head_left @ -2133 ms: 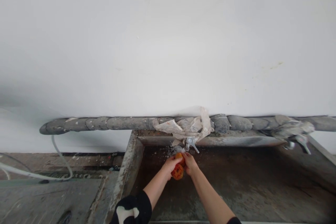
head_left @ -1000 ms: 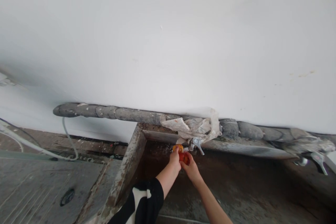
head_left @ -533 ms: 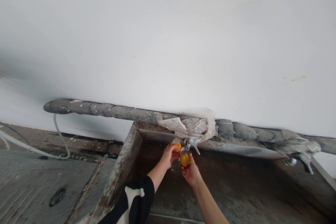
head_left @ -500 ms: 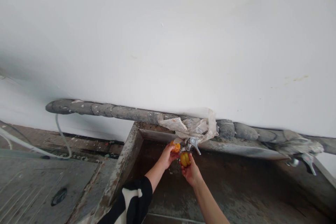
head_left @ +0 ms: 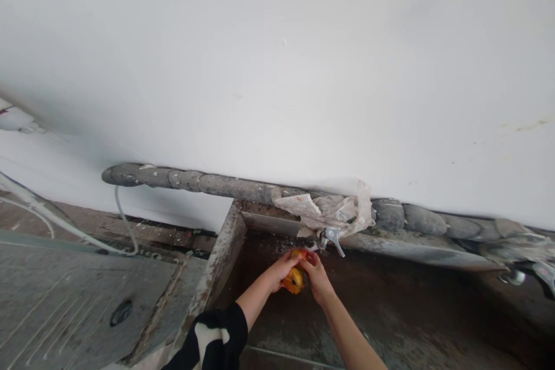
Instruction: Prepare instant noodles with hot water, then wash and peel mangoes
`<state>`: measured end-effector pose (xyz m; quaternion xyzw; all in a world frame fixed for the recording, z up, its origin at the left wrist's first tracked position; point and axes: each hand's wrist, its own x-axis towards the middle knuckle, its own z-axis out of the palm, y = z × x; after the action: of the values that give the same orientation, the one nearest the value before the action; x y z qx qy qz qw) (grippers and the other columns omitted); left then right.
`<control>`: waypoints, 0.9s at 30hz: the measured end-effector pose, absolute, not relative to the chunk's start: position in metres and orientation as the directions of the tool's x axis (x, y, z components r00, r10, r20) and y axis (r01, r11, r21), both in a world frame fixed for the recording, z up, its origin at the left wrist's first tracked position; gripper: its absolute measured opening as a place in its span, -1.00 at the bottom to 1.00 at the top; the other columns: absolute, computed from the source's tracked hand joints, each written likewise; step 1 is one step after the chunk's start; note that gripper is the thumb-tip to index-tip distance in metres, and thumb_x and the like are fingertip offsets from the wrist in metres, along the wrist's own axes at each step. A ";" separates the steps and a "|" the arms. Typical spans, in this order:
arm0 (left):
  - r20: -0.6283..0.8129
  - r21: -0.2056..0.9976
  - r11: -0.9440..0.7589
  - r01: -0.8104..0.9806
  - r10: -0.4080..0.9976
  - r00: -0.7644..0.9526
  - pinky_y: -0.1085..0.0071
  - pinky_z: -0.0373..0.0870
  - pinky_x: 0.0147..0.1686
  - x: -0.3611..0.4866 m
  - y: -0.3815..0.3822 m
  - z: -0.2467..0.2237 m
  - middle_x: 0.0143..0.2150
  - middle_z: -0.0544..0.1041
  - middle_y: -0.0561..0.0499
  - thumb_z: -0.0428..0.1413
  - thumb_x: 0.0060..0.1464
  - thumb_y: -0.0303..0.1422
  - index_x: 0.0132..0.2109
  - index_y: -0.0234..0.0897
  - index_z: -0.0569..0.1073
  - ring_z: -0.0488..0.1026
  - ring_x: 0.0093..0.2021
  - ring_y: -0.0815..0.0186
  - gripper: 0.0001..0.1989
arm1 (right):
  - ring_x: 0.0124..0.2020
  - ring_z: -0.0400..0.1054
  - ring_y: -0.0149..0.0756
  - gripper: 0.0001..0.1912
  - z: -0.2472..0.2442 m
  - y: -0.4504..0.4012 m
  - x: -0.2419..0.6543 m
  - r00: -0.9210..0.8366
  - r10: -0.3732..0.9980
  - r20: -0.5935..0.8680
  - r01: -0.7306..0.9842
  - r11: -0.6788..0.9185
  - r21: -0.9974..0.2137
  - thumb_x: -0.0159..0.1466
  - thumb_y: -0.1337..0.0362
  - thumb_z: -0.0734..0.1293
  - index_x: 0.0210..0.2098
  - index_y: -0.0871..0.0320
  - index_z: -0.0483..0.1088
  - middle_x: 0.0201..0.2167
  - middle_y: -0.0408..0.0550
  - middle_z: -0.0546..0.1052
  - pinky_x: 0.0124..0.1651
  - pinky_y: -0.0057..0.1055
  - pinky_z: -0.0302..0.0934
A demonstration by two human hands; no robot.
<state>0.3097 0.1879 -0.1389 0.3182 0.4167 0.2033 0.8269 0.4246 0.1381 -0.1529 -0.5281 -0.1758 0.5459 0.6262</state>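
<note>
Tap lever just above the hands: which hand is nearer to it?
Right. The right hand is below and slightly left of the tap lever in the picture, not touching it; the left hand is farther to the left.

Passage rightward, blocked ahead
Scuffed grey-brown rectangular basin stretches free right of the bare right hand — silver, lever-handled metal tap bars the way ahead.

Two pieces of produce are counted, along with two metal taps, one basin, one wrapped pipe and one white wall.
</note>
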 end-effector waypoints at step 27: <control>-0.491 0.782 0.618 -0.085 0.693 0.528 0.26 0.45 -0.38 0.286 0.173 -0.148 -0.29 0.46 -0.05 0.13 -0.09 -0.09 -0.02 -0.21 0.31 0.42 -0.39 0.30 -0.50 | -0.25 0.40 -0.26 -0.73 -0.138 0.148 0.411 0.291 0.939 -0.184 0.448 -0.304 -0.841 0.13 0.37 0.27 -0.16 0.26 0.40 -0.28 0.05 0.53 -0.13 -0.31 0.23</control>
<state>0.2864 0.1726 -0.1475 0.3624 0.4199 0.2444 0.7954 0.4112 0.1477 -0.1380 -0.7252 -0.4781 0.3548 0.3459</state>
